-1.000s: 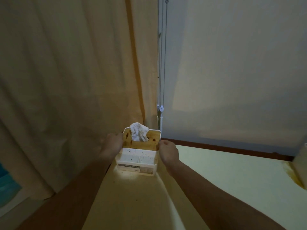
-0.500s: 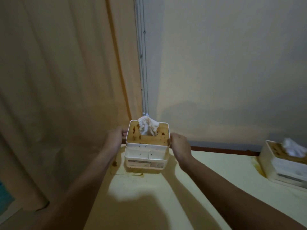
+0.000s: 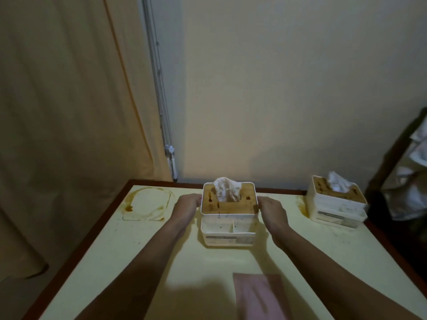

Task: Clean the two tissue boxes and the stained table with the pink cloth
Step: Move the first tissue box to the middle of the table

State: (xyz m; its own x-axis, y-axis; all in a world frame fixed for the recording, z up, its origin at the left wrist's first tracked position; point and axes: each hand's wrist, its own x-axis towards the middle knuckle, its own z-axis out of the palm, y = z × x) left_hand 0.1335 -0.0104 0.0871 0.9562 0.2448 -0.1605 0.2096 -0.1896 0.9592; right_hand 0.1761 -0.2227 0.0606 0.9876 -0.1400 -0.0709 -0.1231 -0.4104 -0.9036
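A brown stain ring [image 3: 146, 205] is now lying bare at the table [image 3: 138, 262]'s far-left corner, where the tissue box [image 3: 228, 214] stood a second ago. The left hand [image 3: 186, 210] and right hand [image 3: 272, 212] are clasping its sides, bringing it mid-table. The second tissue box [image 3: 336, 202] is waiting far right, and the pink cloth [image 3: 258, 296] is lying untouched at the near edge, so wiping is likely starting soon.

Both arms are stretched forward from the bottom of the view, bare to the forearm, and they come closer together toward the hands. The left hand [image 3: 186, 208] is turned with its palm to the right, and its fingers are pressed on the left side of the tissue box [image 3: 228, 213]. The right hand [image 3: 272, 210] is opposite, palm to the left, fingers on the right side of the same box. The two hands hold the box between them at about the same height.
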